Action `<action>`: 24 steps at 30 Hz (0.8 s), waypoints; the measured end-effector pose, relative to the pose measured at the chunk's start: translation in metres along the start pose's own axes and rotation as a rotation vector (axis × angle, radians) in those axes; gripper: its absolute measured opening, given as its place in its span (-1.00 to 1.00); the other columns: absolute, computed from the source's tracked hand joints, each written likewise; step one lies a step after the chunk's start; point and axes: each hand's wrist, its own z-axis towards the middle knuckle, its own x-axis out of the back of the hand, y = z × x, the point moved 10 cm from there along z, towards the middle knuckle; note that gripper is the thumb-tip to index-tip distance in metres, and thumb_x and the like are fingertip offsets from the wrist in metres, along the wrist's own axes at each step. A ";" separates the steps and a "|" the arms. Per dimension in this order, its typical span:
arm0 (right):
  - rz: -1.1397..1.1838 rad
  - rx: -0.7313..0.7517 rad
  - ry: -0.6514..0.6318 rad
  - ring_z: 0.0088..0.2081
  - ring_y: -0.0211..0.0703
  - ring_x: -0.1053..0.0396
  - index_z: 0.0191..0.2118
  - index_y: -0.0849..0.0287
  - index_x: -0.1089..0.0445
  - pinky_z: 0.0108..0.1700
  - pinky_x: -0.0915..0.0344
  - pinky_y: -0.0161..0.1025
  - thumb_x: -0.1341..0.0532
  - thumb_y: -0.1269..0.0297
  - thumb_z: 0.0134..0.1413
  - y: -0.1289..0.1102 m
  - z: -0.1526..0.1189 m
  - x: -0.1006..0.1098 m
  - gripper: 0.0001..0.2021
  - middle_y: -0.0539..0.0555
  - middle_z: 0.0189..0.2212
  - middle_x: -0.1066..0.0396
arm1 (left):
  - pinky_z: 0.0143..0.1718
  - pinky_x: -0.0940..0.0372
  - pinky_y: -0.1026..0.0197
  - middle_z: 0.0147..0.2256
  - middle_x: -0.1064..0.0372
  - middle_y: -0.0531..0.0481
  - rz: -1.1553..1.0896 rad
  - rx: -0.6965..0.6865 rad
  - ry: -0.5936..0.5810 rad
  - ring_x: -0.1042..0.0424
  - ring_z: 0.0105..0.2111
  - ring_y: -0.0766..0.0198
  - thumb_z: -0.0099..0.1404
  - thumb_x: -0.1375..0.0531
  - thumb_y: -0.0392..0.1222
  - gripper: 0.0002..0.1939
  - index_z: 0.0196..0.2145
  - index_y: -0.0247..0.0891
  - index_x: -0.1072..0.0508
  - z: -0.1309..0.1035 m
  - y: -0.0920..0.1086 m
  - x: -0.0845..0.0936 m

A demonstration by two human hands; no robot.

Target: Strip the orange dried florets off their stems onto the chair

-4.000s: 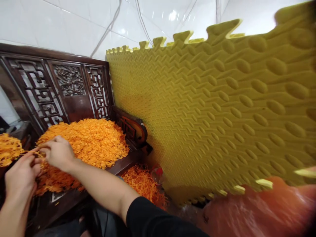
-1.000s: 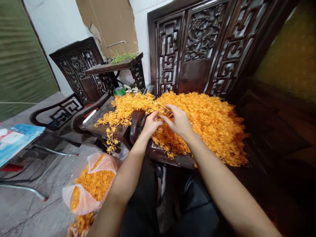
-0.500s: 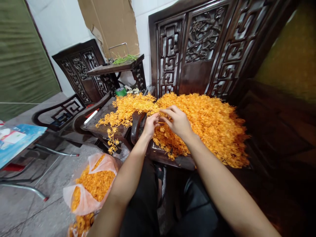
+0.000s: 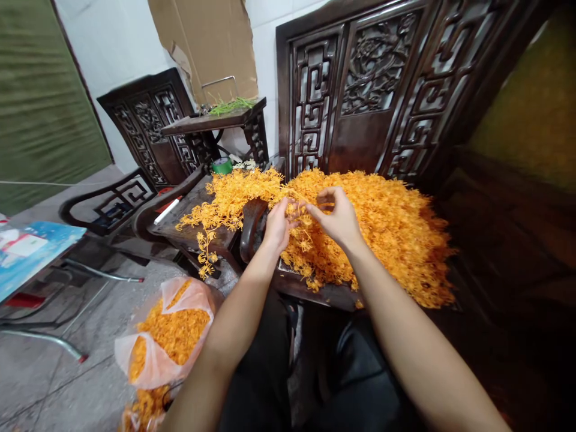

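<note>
A big heap of orange artificial flower pieces (image 4: 387,228) covers the seat of a dark carved wooden chair (image 4: 373,90). My left hand (image 4: 275,227) and my right hand (image 4: 338,219) meet over the heap's left edge, both pinching one small orange flower sprig (image 4: 302,211) between their fingertips. More orange sprigs (image 4: 225,201) lie spread on a lower dark wooden seat to the left.
A pink plastic bag of orange flower pieces (image 4: 168,333) sits on the grey floor at lower left. Behind stand a small dark table with green stems (image 4: 225,111), a roll of green tape (image 4: 222,165), torn cardboard (image 4: 207,42) and a yellow foam mat (image 4: 531,114) at the right.
My view swung left from the yellow foam mat to the chairs. In the last second my right hand lifted slightly and both hands pulled the sprig up off the heap.
</note>
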 end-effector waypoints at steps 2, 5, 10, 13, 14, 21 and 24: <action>0.019 -0.096 -0.101 -0.28 -0.11 -0.44 -0.20 0.15 -0.38 -0.23 -0.41 -0.12 -0.41 -0.02 0.00 0.010 -0.002 -0.008 -0.60 0.10 -0.24 -0.48 | -0.17 -0.37 0.22 -0.14 -0.55 -0.14 -0.019 -0.019 -0.031 -0.54 -0.09 0.16 0.34 -0.26 0.04 -0.71 -0.20 -0.26 -0.44 0.000 0.002 -0.002; 0.047 -0.106 -0.242 -0.35 -0.14 -0.45 -0.15 0.16 -0.42 -0.28 -0.42 -0.12 -0.48 0.02 -0.11 0.012 -0.008 -0.020 -0.54 0.11 -0.18 -0.52 | -0.12 -0.37 0.22 -0.12 -0.54 -0.15 0.002 -0.055 -0.036 -0.54 -0.06 0.16 0.22 -0.38 -0.03 -0.66 -0.19 -0.27 -0.42 0.000 0.004 0.001; -0.013 0.037 -0.262 -0.28 -0.09 -0.49 0.00 0.13 -0.52 -0.12 -0.45 -0.04 -0.40 0.24 0.07 -0.001 -0.010 -0.022 -0.65 0.09 -0.24 -0.54 | -0.08 -0.35 0.23 -0.19 -0.51 -0.02 0.121 -0.073 -0.022 -0.53 -0.15 0.24 -0.08 -0.52 -0.27 -0.46 -0.16 -0.28 -0.40 -0.003 0.005 0.005; -0.130 0.146 -0.297 -0.26 -0.08 -0.48 0.06 0.09 -0.55 -0.09 -0.45 -0.01 -0.41 0.29 0.07 -0.013 -0.013 -0.026 -0.61 0.12 -0.17 -0.50 | -0.10 -0.35 0.21 -0.27 -0.48 0.04 0.171 -0.091 0.009 -0.50 -0.25 0.29 -0.11 -0.53 -0.29 -0.46 -0.16 -0.29 -0.44 -0.006 0.009 0.009; -0.146 0.171 -0.317 -0.25 -0.08 -0.48 0.05 0.09 -0.56 -0.09 -0.46 -0.02 -0.43 0.31 0.04 -0.016 -0.013 -0.027 -0.60 0.14 -0.11 -0.48 | -0.13 -0.36 0.20 -0.30 -0.47 0.06 0.178 -0.078 0.014 -0.49 -0.29 0.30 -0.10 -0.53 -0.29 -0.46 -0.16 -0.29 -0.45 -0.007 0.008 0.009; -0.208 0.190 -0.287 -0.22 -0.02 -0.50 -0.24 0.13 -0.61 -0.05 -0.42 -0.02 -0.38 0.30 0.12 -0.018 -0.009 -0.021 -0.92 0.12 -0.28 -0.56 | -0.29 -0.35 0.24 -0.39 -0.46 0.05 0.214 0.020 -0.049 -0.46 -0.40 0.33 -0.02 -0.53 -0.15 -0.49 -0.14 -0.28 -0.46 -0.015 -0.002 0.011; -0.149 0.122 -0.294 -0.31 -0.08 -0.47 -0.25 0.13 -0.60 -0.16 -0.42 -0.07 -0.40 0.17 0.10 -0.010 -0.007 -0.017 -0.84 0.09 -0.35 -0.54 | -0.33 -0.33 0.26 -0.40 -0.47 0.02 0.186 0.092 -0.087 -0.48 -0.38 0.30 -0.01 -0.54 -0.14 -0.51 -0.17 -0.27 -0.48 -0.021 -0.008 0.011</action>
